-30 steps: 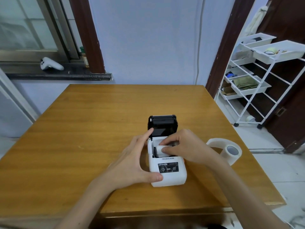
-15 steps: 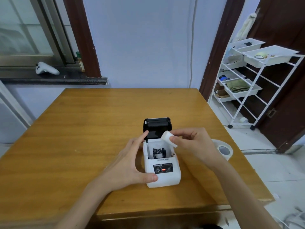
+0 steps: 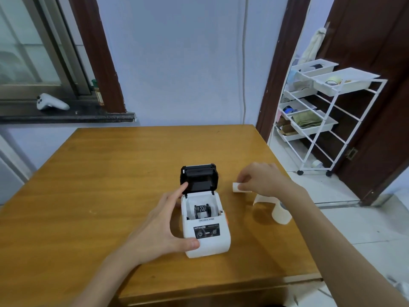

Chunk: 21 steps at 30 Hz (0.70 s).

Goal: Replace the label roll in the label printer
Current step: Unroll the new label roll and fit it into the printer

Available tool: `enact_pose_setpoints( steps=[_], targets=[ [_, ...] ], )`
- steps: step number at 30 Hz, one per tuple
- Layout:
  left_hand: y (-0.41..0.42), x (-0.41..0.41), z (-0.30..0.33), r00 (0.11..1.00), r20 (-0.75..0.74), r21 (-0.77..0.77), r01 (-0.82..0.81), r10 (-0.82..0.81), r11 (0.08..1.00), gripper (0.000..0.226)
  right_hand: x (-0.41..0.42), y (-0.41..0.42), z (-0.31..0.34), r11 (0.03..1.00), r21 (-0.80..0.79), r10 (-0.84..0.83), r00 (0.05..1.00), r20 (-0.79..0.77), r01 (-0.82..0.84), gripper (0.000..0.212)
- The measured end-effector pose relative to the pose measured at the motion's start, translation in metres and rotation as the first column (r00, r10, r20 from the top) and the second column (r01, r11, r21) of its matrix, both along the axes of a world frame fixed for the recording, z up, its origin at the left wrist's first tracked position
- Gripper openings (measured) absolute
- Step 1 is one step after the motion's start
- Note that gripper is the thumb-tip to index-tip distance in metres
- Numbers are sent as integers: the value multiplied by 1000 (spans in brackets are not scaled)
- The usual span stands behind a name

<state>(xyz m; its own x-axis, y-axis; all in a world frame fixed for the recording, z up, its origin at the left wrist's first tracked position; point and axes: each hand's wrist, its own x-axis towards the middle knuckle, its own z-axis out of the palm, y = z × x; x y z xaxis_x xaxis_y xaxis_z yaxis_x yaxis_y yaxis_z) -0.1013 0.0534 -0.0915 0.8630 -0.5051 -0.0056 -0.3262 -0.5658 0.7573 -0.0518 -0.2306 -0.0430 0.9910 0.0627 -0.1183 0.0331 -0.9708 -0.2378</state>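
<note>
On the brown wooden table [image 3: 132, 173], the small white label printer [image 3: 205, 229] sits lid-up, steadied by the left hand [image 3: 163, 227], fingers spread wide. The right hand [image 3: 263, 180] fingers pinch the small white label roll [image 3: 237, 187] just right of it.

You have one printer [image 3: 204, 220] on the table [image 3: 110, 173], two rolls to its right, one small roll [image 3: 238, 187], one large roll [image 3: 280, 212].

One head-worn wide-angle view, looking forward and down from the near edge of the wooden table [image 3: 115, 173]. It faces the far wall; a windowsill [image 3: 66, 118] sits upper left and a white wire rack [image 3: 327, 120] right. Straight edges bow near the borders.
</note>
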Motion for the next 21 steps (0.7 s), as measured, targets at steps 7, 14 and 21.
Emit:
enact_pose_setpoints(
  steps=[7,14,21],
  targets=[
    [-1,0,0,1000,-1,5,-9,9,1000,113,1,-1,-6,998,-56,-24,999,-35,22,31],
    [-2,-2,0,1000,6,3,-20,20,1000,114,-45,-20,-2,969,209,-171,967,187,131,43],
    [-1,-2,0,1000,11,-7,-21,21,1000,114,-91,-34,2,937,81,-344,939,28,341,63]
  ],
)
